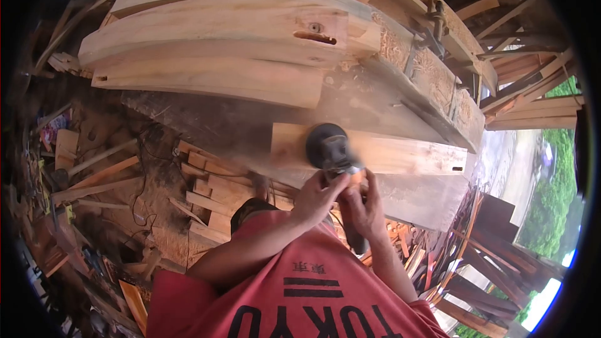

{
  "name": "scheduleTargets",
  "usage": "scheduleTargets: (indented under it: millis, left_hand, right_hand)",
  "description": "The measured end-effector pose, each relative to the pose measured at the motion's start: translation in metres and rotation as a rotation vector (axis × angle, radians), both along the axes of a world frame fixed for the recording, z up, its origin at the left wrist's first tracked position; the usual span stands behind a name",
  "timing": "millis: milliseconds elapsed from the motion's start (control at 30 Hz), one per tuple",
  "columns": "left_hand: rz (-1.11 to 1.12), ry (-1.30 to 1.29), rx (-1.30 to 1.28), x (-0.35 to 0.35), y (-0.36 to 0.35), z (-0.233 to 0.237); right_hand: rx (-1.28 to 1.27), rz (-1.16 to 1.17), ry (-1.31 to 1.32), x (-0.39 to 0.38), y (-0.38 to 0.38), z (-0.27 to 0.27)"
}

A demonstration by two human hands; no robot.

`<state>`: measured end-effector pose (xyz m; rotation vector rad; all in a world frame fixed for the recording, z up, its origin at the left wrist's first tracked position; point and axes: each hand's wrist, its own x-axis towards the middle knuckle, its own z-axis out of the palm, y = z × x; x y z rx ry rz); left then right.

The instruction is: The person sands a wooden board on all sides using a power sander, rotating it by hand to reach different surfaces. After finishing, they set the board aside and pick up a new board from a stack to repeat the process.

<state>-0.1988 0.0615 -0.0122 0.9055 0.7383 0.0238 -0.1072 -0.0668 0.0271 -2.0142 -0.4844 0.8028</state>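
- The left hand (311,199) has its fingers closed on the head of the disc tool (338,154); the right hand (365,209) is wrapped round its body, just behind the head; neither is released, though the undersides of both grips are hidden.
- The tool lies directly in front of the torso, its dark rear end (355,239) pointing back toward the red shirt (294,275); its round disc (317,144) is just beyond the fingers, over the left part of a pale board (407,153); whether the whole disc face touches the wood cannot be told.
- The tool looks rigid and fairly heavy, with weight at the head, so it likely needs both hands; body and head housing are the places to hold, fingers well clear of the disc.
- The board lies flat on the table (413,203), beyond both hands and untouched by them; it looks stiff and moderately heavy, not fragile; dust could make it slippery; its long edges or bare ends would give the best hold, the right end having a small dark slot (457,168).
- Farther off, larger curved boards (213,34) lie side by side, out of the hands' grip; these look heavier and awkward, better taken near both ends.
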Motion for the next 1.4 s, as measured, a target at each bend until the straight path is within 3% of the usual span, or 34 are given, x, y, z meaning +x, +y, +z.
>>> scheduleTargets:
  millis: [67, 167, 233, 333, 367, 400, 433, 467, 500, 567, 667, 800, 867, 900, 1000, 1167, 1200, 1233, 1267, 1400]
  left_hand:
    - [-0.119, -0.039, 0.037, 0.035, -0.021, -0.003]
    - [-0.14, -0.085, 0.271, 0.081, -0.065, -0.016]
    - [-0.109, -0.101, 0.178, 0.081, -0.064, -0.011]
    - [-0.039, -0.02, -0.087, 0.047, -0.045, -0.014]
    - [-0.051, 0.086, -0.079, 0.028, -0.028, -0.001]
    - [-0.007, 0.09, 0.108, 0.012, -0.011, 0.018]
    - [0.086, -0.014, -0.019, -0.008, -0.008, 0.001]
    - [0.088, 0.126, -0.112, -0.023, 0.006, 0.02]
    - [0.101, 0.12, -0.166, -0.043, 0.01, 0.002]
    - [0.105, 0.068, -0.116, -0.042, 0.012, 0.008]
    - [0.002, 0.068, -0.108, -0.009, -0.005, 0.023]
    - [-0.257, -0.018, 0.015, 0.066, -0.068, 0.006]
    - [-0.296, -0.135, -0.089, 0.114, -0.109, 0.001]
    - [-0.326, -0.157, -0.066, 0.134, -0.138, -0.022]
    - [-0.408, -0.038, 0.01, 0.172, -0.164, -0.003]
    - [-0.166, 0.056, -0.182, 0.119, -0.109, 0.02]
    - [-0.088, 0.103, -0.168, 0.101, -0.097, 0.027]
    - [-0.085, 0.054, 0.003, 0.07, -0.086, -0.013]
    - [0.001, 0.08, -0.15, 0.065, -0.074, 0.017]
    - [0.026, 0.091, -0.275, 0.064, -0.072, 0.008]
  right_hand:
    - [0.007, -0.131, 0.094, 0.023, -0.032, -0.004]
    - [-0.03, -0.132, -0.05, 0.056, -0.069, 0.002]
    - [0.012, -0.191, 0.034, 0.054, -0.073, -0.007]
    - [0.074, -0.159, 0.177, 0.03, -0.039, 0.002]
    - [0.061, -0.126, 0.197, 0.018, -0.028, -0.002]
    - [0.074, -0.092, 0.155, 0.005, -0.014, -0.006]
    - [-0.073, 0.02, 0.083, -0.001, 0.003, 0.011]
    - [-0.078, 0.071, 0.142, -0.006, 0.016, 0.017]
    - [-0.111, 0.151, 0.058, -0.008, 0.027, 0.02]
    - [-0.152, 0.203, -0.004, -0.008, 0.026, 0.023]
    - [-0.156, 0.09, 0.063, 0.007, 0.003, 0.024]
    - [-0.063, -0.19, 0.164, 0.05, -0.083, 0.012]
    - [-0.044, -0.362, 0.208, 0.08, -0.126, 0.009]
    - [0.025, -0.358, 0.134, 0.095, -0.148, 0.007]
    - [-0.028, -0.382, -0.003, 0.119, -0.177, 0.014]
    - [0.074, -0.255, 0.207, 0.092, -0.119, 0.011]
    - [-0.143, -0.072, 0.119, 0.091, -0.103, 0.023]
    - [-0.166, 0.031, 0.114, 0.089, -0.085, 0.031]
    - [-0.062, 0.057, -0.007, 0.078, -0.075, 0.016]
    - [-0.108, 0.054, 0.046, 0.086, -0.072, 0.019]
